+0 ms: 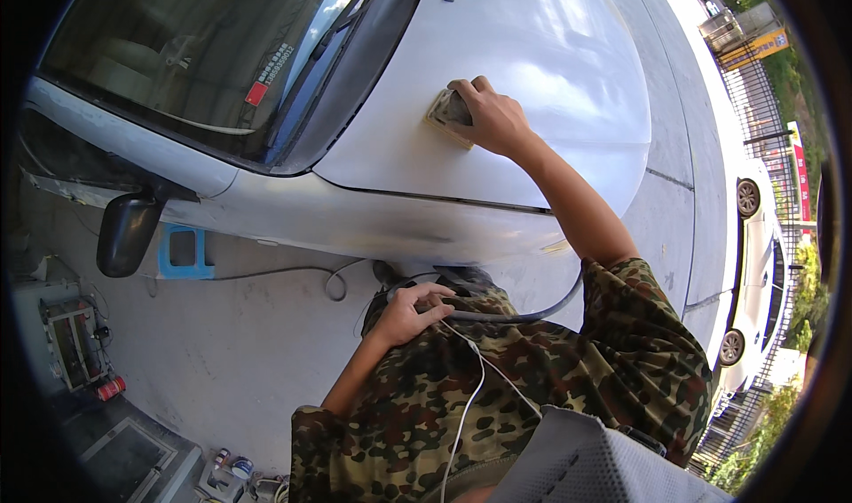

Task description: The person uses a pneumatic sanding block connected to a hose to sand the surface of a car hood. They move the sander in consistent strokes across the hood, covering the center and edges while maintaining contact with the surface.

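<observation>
On the silver car bonnet (559, 103), a sanding block (441, 115) rested beneath the worker's right hand (486, 118), its fingers bent around it. I judged the block light and stiff, best held along its sides. The left hand (414, 314) lay half-curled against the camouflage shirt (497, 388), beside a grey hose (532, 316); I couldn't tell whether it gripped that.

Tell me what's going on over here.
A person in camouflage clothing stands beside a silver car. The right hand grips a yellowish block against the hood, which is shut. The left hand is down in front of the body, by a grey hose; whether it grips the hose isn't clear.
</observation>
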`<move>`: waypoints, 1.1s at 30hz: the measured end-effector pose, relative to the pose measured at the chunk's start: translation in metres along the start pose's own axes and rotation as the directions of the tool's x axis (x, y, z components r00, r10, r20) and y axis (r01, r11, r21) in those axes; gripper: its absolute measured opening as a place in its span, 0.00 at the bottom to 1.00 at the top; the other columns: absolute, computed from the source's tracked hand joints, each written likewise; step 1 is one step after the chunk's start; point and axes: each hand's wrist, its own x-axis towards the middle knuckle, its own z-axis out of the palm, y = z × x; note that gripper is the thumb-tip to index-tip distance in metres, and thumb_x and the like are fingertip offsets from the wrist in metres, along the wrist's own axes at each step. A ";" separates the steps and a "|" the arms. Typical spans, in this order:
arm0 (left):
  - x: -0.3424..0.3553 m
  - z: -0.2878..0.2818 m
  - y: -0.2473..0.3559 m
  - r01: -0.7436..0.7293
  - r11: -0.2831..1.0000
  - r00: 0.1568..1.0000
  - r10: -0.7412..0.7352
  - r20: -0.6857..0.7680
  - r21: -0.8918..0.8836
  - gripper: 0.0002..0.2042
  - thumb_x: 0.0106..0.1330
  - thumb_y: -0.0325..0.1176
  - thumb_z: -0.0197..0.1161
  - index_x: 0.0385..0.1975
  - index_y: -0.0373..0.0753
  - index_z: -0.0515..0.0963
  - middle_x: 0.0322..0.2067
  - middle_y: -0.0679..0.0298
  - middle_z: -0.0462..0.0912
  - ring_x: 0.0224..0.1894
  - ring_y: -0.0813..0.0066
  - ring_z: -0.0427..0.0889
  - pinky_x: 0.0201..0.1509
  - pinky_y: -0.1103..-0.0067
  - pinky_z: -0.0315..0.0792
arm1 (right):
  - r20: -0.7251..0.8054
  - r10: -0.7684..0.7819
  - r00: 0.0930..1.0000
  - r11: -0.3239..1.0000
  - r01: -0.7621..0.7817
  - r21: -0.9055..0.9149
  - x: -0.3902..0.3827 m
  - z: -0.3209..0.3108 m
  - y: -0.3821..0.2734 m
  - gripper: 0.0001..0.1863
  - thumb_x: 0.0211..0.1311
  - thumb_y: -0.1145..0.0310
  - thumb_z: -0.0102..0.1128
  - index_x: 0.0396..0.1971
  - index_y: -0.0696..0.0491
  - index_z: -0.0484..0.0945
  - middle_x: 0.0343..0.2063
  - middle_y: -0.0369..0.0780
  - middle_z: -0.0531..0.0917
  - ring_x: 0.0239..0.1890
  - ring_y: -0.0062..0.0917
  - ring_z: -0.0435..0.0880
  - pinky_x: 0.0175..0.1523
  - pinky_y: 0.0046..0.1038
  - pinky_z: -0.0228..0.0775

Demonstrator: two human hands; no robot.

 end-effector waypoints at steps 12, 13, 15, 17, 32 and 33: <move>0.030 0.005 -0.003 0.089 0.989 0.984 -0.105 0.143 0.116 0.15 0.68 0.34 0.71 0.51 0.35 0.83 0.29 0.66 0.86 0.31 0.85 0.81 0.39 0.81 0.76 | -0.153 0.470 0.869 0.882 -0.470 0.038 -0.063 -0.003 0.181 0.36 0.60 0.48 0.71 0.64 0.47 0.70 0.53 0.50 0.79 0.48 0.45 0.87 0.51 0.42 0.79; 0.034 0.008 -0.004 0.089 0.990 0.983 -0.105 0.149 0.107 0.14 0.68 0.34 0.71 0.51 0.35 0.83 0.29 0.67 0.86 0.31 0.85 0.80 0.39 0.82 0.75 | -0.166 0.489 0.856 0.871 -0.489 0.045 -0.066 -0.001 0.197 0.36 0.60 0.47 0.70 0.65 0.47 0.70 0.54 0.50 0.79 0.50 0.45 0.86 0.53 0.43 0.78; 0.033 0.012 -0.003 0.120 0.989 0.980 -0.132 0.149 0.086 0.14 0.69 0.34 0.72 0.50 0.36 0.83 0.30 0.68 0.85 0.31 0.86 0.79 0.38 0.84 0.73 | -0.154 0.557 0.816 0.829 -0.557 0.046 -0.072 -0.005 0.222 0.37 0.60 0.46 0.69 0.65 0.47 0.70 0.53 0.50 0.79 0.51 0.46 0.85 0.54 0.43 0.77; 0.034 0.017 -0.001 0.094 0.991 0.983 -0.107 0.150 0.091 0.14 0.68 0.34 0.72 0.50 0.36 0.83 0.30 0.68 0.85 0.31 0.87 0.79 0.38 0.84 0.73 | -0.182 0.584 0.791 0.809 -0.586 0.046 -0.076 -0.008 0.238 0.36 0.60 0.46 0.69 0.65 0.47 0.70 0.53 0.51 0.80 0.51 0.47 0.85 0.55 0.43 0.77; 0.035 0.011 -0.001 0.109 0.992 0.981 -0.119 0.153 0.067 0.14 0.67 0.33 0.72 0.49 0.35 0.84 0.30 0.67 0.86 0.34 0.84 0.82 0.43 0.81 0.76 | -0.110 0.215 0.971 0.976 -0.211 0.046 -0.043 0.003 0.072 0.31 0.59 0.53 0.71 0.61 0.45 0.73 0.49 0.47 0.81 0.39 0.46 0.87 0.44 0.43 0.81; 0.033 0.009 -0.001 0.116 0.991 0.981 -0.126 0.149 0.073 0.14 0.67 0.33 0.72 0.49 0.35 0.84 0.30 0.67 0.86 0.34 0.84 0.82 0.43 0.81 0.76 | -0.088 0.182 0.979 0.983 -0.179 0.048 -0.038 0.004 0.055 0.31 0.59 0.54 0.71 0.61 0.45 0.74 0.49 0.46 0.81 0.39 0.46 0.87 0.43 0.43 0.81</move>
